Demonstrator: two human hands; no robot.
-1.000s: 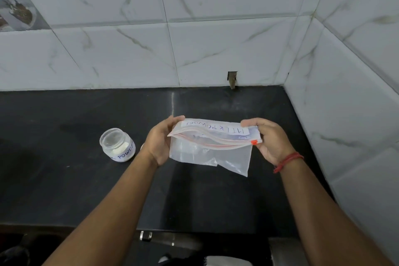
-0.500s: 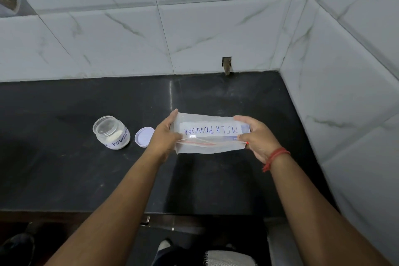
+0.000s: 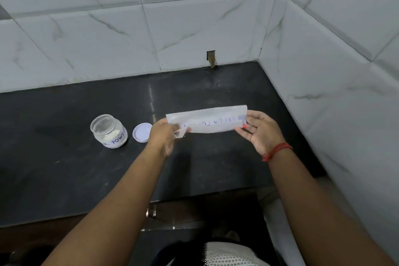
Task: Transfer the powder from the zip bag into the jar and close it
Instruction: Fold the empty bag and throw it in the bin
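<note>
A clear zip bag (image 3: 212, 120) with blue handwriting is held flat and folded above the black counter. My left hand (image 3: 163, 137) pinches its left end. My right hand (image 3: 260, 130) holds the right end by the red zip slider, fingers spread. To the left, a small glass jar (image 3: 109, 130) stands open on the counter with white powder in its bottom and "POWDER" written on it. Its round white lid (image 3: 141, 131) lies flat between the jar and my left hand.
The black counter (image 3: 64, 168) ends in a front edge near my forearms. White marble-look tiled walls close the back and the right side (image 3: 323, 71). A small cut-out with a fitting (image 3: 211, 58) sits low on the back wall.
The bag hung open and loose from both hands a second ago; now it is folded flat into a narrow strip. The view has tilted down, uncovering the lid beside the jar.
</note>
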